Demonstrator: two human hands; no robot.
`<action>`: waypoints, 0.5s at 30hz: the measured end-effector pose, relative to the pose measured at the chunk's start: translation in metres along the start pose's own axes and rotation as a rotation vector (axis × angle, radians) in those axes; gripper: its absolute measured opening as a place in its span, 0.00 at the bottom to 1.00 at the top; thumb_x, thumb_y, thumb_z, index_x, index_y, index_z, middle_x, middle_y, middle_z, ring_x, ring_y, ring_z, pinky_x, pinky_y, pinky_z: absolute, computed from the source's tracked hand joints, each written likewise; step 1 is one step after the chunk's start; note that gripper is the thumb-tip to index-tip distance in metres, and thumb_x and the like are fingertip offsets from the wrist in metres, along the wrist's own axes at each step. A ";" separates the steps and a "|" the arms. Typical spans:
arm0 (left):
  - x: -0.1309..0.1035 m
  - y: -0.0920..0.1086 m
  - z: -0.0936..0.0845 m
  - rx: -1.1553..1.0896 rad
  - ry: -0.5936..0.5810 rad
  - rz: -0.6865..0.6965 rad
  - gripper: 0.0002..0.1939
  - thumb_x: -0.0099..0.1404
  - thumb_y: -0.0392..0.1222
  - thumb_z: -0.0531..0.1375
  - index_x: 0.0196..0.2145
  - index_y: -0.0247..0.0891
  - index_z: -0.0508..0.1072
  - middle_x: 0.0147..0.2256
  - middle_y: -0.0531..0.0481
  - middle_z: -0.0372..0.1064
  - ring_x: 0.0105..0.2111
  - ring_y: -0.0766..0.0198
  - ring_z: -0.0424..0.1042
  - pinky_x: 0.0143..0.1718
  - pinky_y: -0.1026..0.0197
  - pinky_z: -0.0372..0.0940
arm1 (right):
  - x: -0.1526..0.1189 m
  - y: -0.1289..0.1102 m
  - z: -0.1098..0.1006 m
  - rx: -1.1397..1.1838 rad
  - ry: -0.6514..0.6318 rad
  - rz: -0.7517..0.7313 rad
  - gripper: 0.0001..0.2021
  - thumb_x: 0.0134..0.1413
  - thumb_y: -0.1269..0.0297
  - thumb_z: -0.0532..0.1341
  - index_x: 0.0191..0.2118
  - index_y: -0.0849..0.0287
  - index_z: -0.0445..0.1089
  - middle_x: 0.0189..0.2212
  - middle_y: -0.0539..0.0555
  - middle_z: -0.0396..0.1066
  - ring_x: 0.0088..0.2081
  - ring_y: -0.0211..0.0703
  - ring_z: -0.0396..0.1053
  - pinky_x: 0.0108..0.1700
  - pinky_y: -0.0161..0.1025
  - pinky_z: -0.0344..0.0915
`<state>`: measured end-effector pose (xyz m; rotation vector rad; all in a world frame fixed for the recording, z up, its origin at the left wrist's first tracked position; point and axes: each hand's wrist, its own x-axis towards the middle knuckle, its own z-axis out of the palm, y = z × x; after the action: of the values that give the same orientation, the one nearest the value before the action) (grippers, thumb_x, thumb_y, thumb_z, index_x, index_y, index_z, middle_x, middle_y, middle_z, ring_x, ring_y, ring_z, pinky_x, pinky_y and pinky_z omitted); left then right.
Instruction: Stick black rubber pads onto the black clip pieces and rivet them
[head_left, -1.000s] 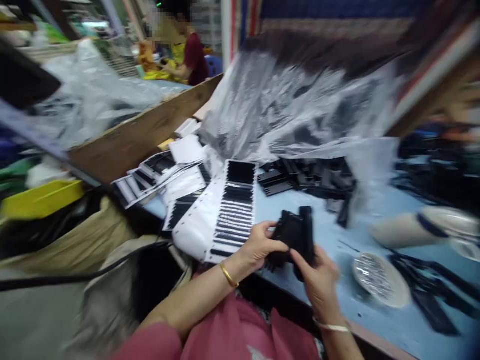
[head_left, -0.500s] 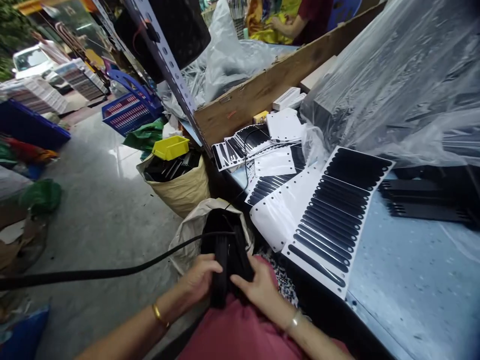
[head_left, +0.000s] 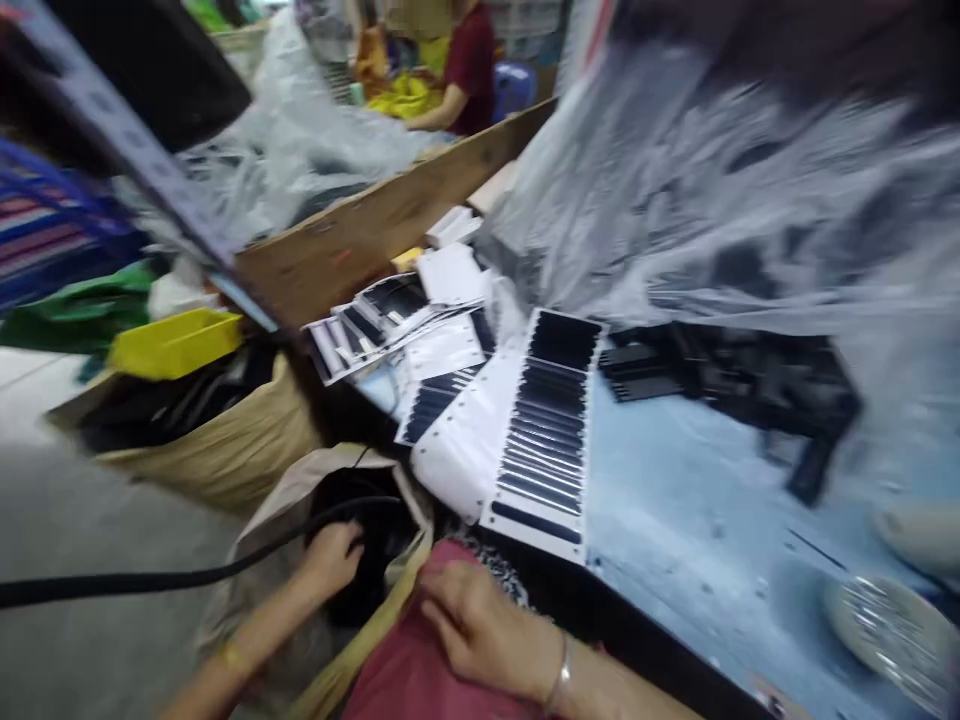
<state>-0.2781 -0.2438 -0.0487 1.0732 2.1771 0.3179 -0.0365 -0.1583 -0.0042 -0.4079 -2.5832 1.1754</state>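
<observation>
My left hand (head_left: 334, 560) is at the mouth of a pale sack (head_left: 262, 510), its fingers curled at black contents that blur together; what they hold cannot be made out. The right hand (head_left: 480, 615) is closed on the red cloth (head_left: 420, 665) over my lap, just right of the sack. A thick black cable (head_left: 202, 578) crosses the sack opening from the left. White sheets with rows of black strips (head_left: 544, 430) lie on the light blue table (head_left: 660, 500) beyond my hands.
A second sack (head_left: 217, 455) with black pieces and a yellow bin (head_left: 176, 343) stands left. A wooden board (head_left: 375, 220) borders the table. Behind are clear plastic (head_left: 675, 180), black parts (head_left: 757, 375) and a person in dark red (head_left: 471, 75). A round dish (head_left: 892, 640) sits right.
The view has swung right. Both hands have let go of the black pieces held over my lap; the left is now in the sack mouth, the right on the red cloth.
</observation>
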 end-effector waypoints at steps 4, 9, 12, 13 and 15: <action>-0.016 0.070 0.025 -0.052 -0.141 0.448 0.12 0.62 0.38 0.53 0.26 0.38 0.76 0.24 0.50 0.74 0.27 0.61 0.73 0.29 0.65 0.65 | -0.049 0.011 -0.070 -0.286 0.293 0.073 0.09 0.60 0.73 0.52 0.43 0.62 0.67 0.31 0.57 0.70 0.32 0.43 0.67 0.35 0.38 0.66; -0.016 0.198 0.046 -0.256 -0.056 0.912 0.11 0.64 0.39 0.55 0.36 0.42 0.78 0.31 0.48 0.77 0.31 0.60 0.75 0.34 0.63 0.68 | -0.076 0.065 -0.152 -0.622 0.314 0.338 0.09 0.56 0.75 0.54 0.34 0.61 0.71 0.28 0.56 0.70 0.32 0.44 0.67 0.35 0.38 0.63; 0.015 0.283 0.056 -0.223 -0.052 1.112 0.10 0.63 0.39 0.57 0.39 0.42 0.77 0.36 0.44 0.77 0.39 0.54 0.75 0.45 0.56 0.67 | -0.081 0.100 -0.202 -0.743 0.283 0.679 0.07 0.57 0.72 0.57 0.36 0.62 0.74 0.32 0.59 0.73 0.38 0.47 0.70 0.41 0.39 0.63; 0.031 0.311 0.059 -0.162 -0.063 1.169 0.11 0.63 0.38 0.56 0.40 0.41 0.77 0.39 0.42 0.76 0.42 0.52 0.74 0.47 0.53 0.66 | -0.083 0.111 -0.219 -0.757 0.298 0.733 0.07 0.56 0.70 0.58 0.36 0.62 0.74 0.33 0.59 0.73 0.39 0.47 0.70 0.42 0.39 0.63; 0.070 0.360 0.064 0.095 0.018 1.124 0.15 0.61 0.36 0.57 0.45 0.39 0.74 0.47 0.39 0.72 0.50 0.48 0.69 0.52 0.50 0.62 | -0.089 0.132 -0.252 -0.781 0.344 0.824 0.08 0.56 0.69 0.59 0.38 0.63 0.75 0.34 0.60 0.74 0.39 0.48 0.71 0.42 0.38 0.62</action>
<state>-0.0466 0.0322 0.0461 2.2638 1.3873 0.7002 0.1544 0.0653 0.0427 -1.7667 -2.4772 0.1176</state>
